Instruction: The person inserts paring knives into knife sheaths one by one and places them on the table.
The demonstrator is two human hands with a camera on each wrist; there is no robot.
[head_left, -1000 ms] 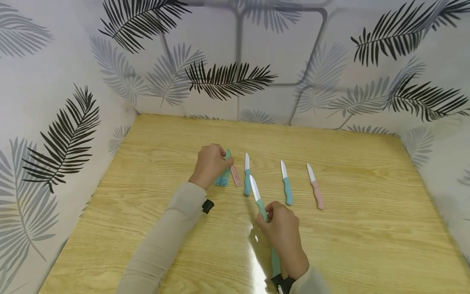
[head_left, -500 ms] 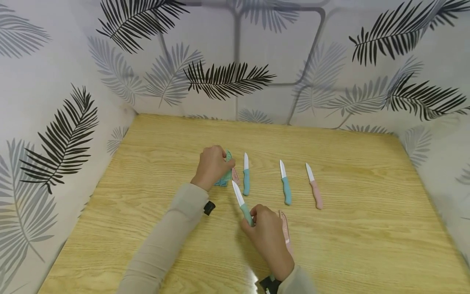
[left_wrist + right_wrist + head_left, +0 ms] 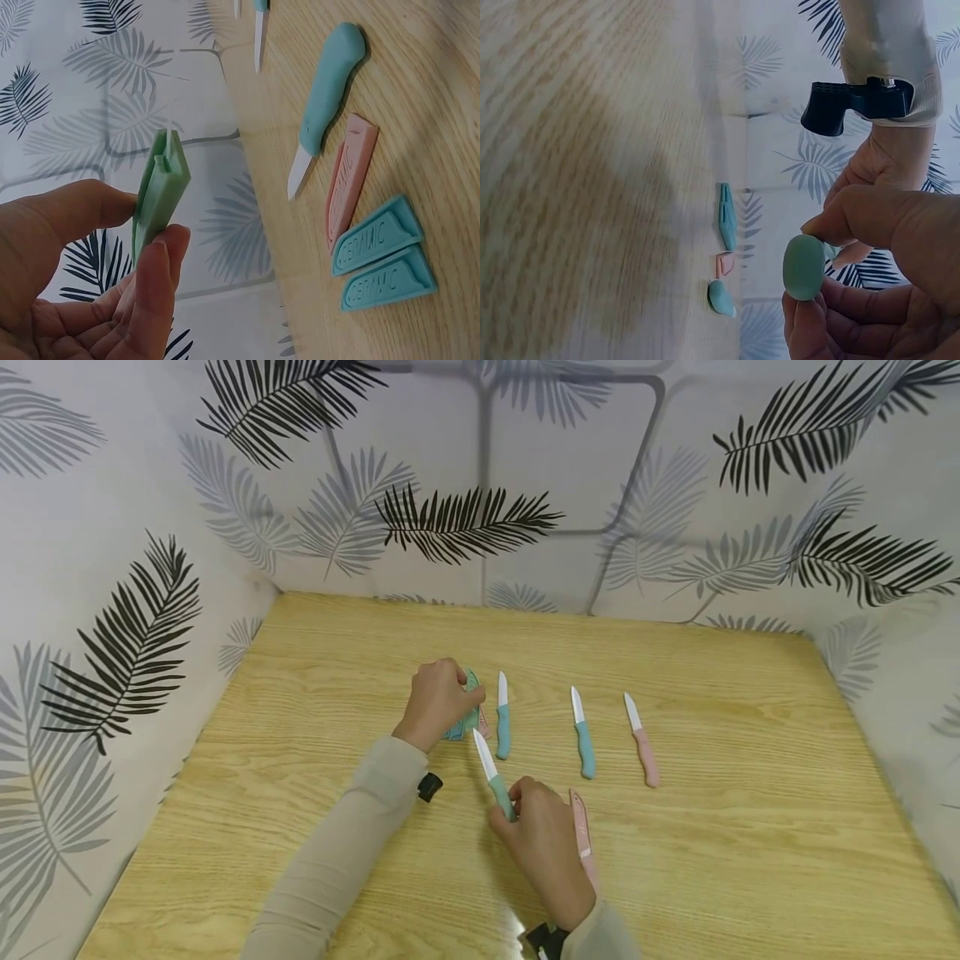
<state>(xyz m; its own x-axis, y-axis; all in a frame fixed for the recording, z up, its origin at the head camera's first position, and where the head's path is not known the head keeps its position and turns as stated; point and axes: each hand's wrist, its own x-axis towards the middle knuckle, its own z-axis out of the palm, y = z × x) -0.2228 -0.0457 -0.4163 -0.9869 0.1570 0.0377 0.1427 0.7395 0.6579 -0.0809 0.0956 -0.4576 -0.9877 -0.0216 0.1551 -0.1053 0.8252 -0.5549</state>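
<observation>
My left hand (image 3: 438,697) pinches a pale green blade sheath (image 3: 160,199) between thumb and fingers, raised above the table. Its slotted end faces the camera in the left wrist view. With my right hand (image 3: 546,843) I grip a small paring knife (image 3: 502,795) by its green handle. The bare white blade (image 3: 484,754) points up and left, its tip close to the lower end of the sheath in the head view. In the right wrist view the handle's rounded butt (image 3: 804,268) faces the camera and hides most of the knife.
Two blue sheaths (image 3: 375,244) and a pink sheath (image 3: 351,176) lie beneath my left hand. To their right lie a blue knife (image 3: 503,731), another blue knife (image 3: 585,747) and a pink knife (image 3: 646,758). A pink sheathed knife (image 3: 581,822) lies beside my right hand.
My right hand has moved left with the green knife, bringing its tip near the sheath and revealing the pink sheathed knife. My left hand has shifted slightly right and down.
</observation>
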